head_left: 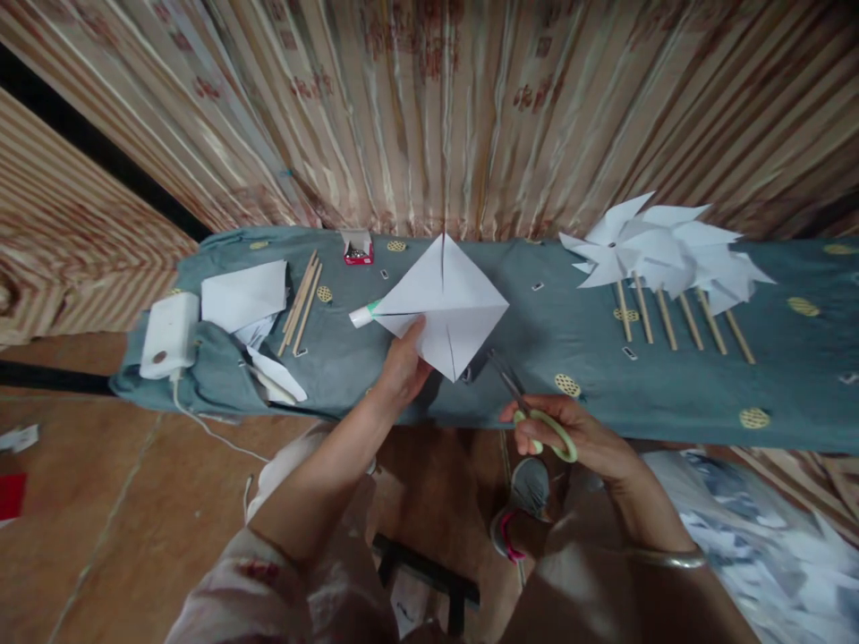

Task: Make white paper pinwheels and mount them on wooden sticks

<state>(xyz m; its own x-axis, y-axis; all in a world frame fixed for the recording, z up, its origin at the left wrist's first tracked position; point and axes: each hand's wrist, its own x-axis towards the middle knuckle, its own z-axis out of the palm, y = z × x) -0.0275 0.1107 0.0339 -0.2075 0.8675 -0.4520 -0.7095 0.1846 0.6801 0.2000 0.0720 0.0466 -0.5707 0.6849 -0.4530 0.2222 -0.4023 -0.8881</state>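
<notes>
My left hand (404, 365) grips a square sheet of white paper (463, 295) near its lower left edge, thumb on top. The sheet is turned corner-up, with slits or creases running in from its corners toward the middle. In my right hand (570, 429) is a pair of scissors (527, 413) with light green handles, blades pointing up and left toward the paper but apart from it. Beside the sheet's left corner lies a small white cylinder with a green band (363, 314), perhaps a glue stick.
Several paper pinwheels (661, 246) on wooden sticks lie at right on the green cloth (516, 335). Loose sticks (301, 302), a small red box (358, 248) of metal bits, paper pieces (245, 297) and a white power box (169, 335) with a cord are at left. A curtain hangs behind.
</notes>
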